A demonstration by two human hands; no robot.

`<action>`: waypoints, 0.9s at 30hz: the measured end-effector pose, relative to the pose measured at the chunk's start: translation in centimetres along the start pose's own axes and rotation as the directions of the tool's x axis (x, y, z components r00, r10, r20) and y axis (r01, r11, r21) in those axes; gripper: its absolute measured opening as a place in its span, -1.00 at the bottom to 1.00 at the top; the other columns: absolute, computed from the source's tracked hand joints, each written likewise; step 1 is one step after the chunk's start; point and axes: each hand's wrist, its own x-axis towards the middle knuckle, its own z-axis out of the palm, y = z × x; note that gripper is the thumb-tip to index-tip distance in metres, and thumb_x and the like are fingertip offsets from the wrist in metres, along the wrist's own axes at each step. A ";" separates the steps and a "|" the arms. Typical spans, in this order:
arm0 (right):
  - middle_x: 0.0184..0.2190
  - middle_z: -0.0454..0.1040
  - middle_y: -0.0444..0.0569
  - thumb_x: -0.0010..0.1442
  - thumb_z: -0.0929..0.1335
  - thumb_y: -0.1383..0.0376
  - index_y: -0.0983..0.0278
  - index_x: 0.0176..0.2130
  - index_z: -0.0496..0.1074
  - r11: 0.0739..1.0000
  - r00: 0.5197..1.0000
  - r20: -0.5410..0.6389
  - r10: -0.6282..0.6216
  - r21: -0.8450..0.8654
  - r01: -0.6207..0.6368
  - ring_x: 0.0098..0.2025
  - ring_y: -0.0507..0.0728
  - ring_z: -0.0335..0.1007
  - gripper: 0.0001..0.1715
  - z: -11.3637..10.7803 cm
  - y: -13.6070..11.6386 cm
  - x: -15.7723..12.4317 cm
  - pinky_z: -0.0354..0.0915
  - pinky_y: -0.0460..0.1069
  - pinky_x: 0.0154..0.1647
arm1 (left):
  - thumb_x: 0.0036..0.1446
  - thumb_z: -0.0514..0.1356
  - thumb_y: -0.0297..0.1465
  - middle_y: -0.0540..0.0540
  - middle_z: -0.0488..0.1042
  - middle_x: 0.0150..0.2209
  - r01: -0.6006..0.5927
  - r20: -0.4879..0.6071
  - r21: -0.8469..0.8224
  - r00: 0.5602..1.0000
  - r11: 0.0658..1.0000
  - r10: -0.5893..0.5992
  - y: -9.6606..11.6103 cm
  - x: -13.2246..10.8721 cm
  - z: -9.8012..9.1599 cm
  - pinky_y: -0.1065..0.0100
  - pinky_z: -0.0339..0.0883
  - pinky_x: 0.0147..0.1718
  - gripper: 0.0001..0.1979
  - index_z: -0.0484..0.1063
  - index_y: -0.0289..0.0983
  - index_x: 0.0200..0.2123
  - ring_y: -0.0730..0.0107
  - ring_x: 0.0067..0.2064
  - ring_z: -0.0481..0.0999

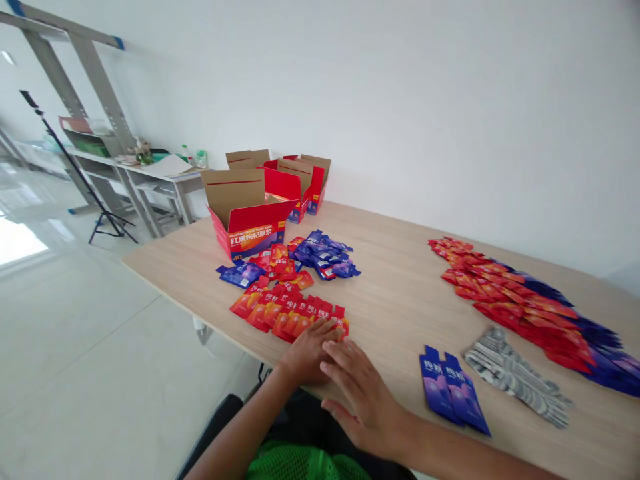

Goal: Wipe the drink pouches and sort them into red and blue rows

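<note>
Red packets (287, 315) lie in a row, but where?

They're on the table (390, 267), in front of the big box (257, 230), on the person's side of it. Each one leans a bit over the next.

What is the left hand (311, 355) doing?

It lies flat on the end of the row that is farther right from the big box. Its fingers are straight and close together, and they touch the red packets. I can't tell what is under the palm.

And the right hand (369, 405)?

Its fingers are a little spread, with the thumb out to the side. It's just beside the left hand, farther from the big box. I can't tell if the hands touch.

What else do you see?

A messy blue heap (323, 253) is near the big box, on its right. Well to the right of the big box are two blue packets (450, 393), then stripy gloves (515, 377), then a long pile (520, 303) of red and blue ones. More boxes (283, 183) stand behind the big box.
</note>
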 end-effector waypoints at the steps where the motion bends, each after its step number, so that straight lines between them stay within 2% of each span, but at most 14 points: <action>1: 0.29 0.32 0.19 0.29 0.35 0.30 0.30 0.26 0.25 1.000 1.000 0.014 0.009 0.015 -0.009 0.39 0.28 0.12 -0.41 -0.1 1.0 0.7 0.15 0.31 0.37 | 0.22 0.22 -0.28 -0.23 0.46 0.17 0.008 -0.022 -0.017 1.000 1.000 -0.009 0.1 0.0 0.1 -0.01 0.12 0.31 -0.56 0.43 -0.28 0.14 0.01 0.31 0.29; 5: 0.28 0.33 0.16 0.34 0.31 0.29 0.25 0.25 0.29 0.991 0.994 0.080 0.073 0.109 -0.082 0.35 0.23 0.19 -0.49 1.9 5.2 5.0 0.16 0.29 0.37 | 0.18 0.23 -0.32 -0.24 0.50 0.12 0.011 -0.059 -0.063 0.998 0.998 -0.014 0.5 0.4 -0.1 0.00 0.22 0.21 -0.58 0.45 -0.25 0.12 0.00 0.23 0.37; 9: 0.33 0.26 0.15 0.38 0.21 0.35 0.23 0.31 0.23 0.953 0.967 0.131 0.217 0.186 -0.239 0.39 0.19 0.12 -0.45 5.7 9.2 10.6 0.15 0.25 0.38 | 0.19 0.26 -0.18 -0.21 0.55 -0.01 0.033 0.012 -0.014 0.999 0.999 -0.033 0.5 0.6 -0.8 0.05 0.28 0.12 -0.65 0.52 -0.26 -0.04 0.03 0.09 0.46; 12: 0.39 0.14 0.21 0.30 0.21 0.47 0.26 0.38 0.14 0.955 0.928 0.279 0.246 0.096 -0.282 0.42 0.25 0.05 -0.30 8.1 11.7 14.6 0.09 0.28 0.39 | 0.22 0.23 -0.12 -0.18 0.52 0.03 -0.010 0.031 0.038 0.999 0.999 0.009 0.4 0.6 -1.2 0.08 0.21 0.17 -0.66 0.51 -0.25 -0.10 0.06 0.15 0.40; 15: 0.45 -0.02 0.22 0.21 0.24 0.55 0.22 0.44 0.02 0.973 0.884 0.409 0.227 -0.057 -0.224 0.47 0.33 -0.08 -0.11 9.5 13.3 17.4 0.01 0.31 0.40 | 0.24 0.21 -0.10 -0.16 0.50 0.05 -0.038 0.007 0.078 0.999 0.996 0.037 0.2 0.6 -1.2 0.08 0.12 0.23 -0.65 0.50 -0.24 -0.09 0.07 0.22 0.32; 18: 0.48 -0.16 0.21 0.21 0.25 0.54 0.22 0.45 -0.01 0.978 0.856 0.475 0.203 -0.144 -0.152 0.49 0.37 -0.18 -0.09 10.2 13.8 18.8 -0.07 0.31 0.43 | 0.23 0.21 -0.06 -0.15 0.50 0.04 -0.051 -0.012 0.098 0.999 0.994 0.052 0.1 0.5 -1.0 0.10 0.11 0.22 -0.62 0.51 -0.25 -0.11 0.07 0.21 0.31; 23: 0.51 -0.25 0.07 0.25 0.20 0.53 0.13 0.47 -0.08 0.974 0.857 0.468 0.216 -0.167 -0.154 0.50 0.31 -0.24 -0.10 11.4 14.1 19.6 -0.07 0.26 0.44 | 0.25 0.17 -0.03 -0.15 0.51 0.01 -0.061 -0.008 0.127 0.998 0.990 0.062 0.1 0.6 -1.0 0.10 0.11 0.19 -0.57 0.51 -0.27 -0.11 0.07 0.19 0.32; 27: 0.51 -0.28 0.06 0.19 0.30 0.47 0.10 0.46 -0.07 0.979 0.806 0.561 0.189 -0.171 -0.110 0.51 0.35 -0.31 -0.03 12.2 14.6 20.6 -0.16 0.29 0.45 | 0.27 0.14 -0.02 -0.15 0.51 -0.02 -0.064 -0.009 0.138 0.998 0.988 0.066 0.1 0.6 -1.1 0.10 0.11 0.19 -0.57 0.53 -0.27 -0.12 0.06 0.18 0.32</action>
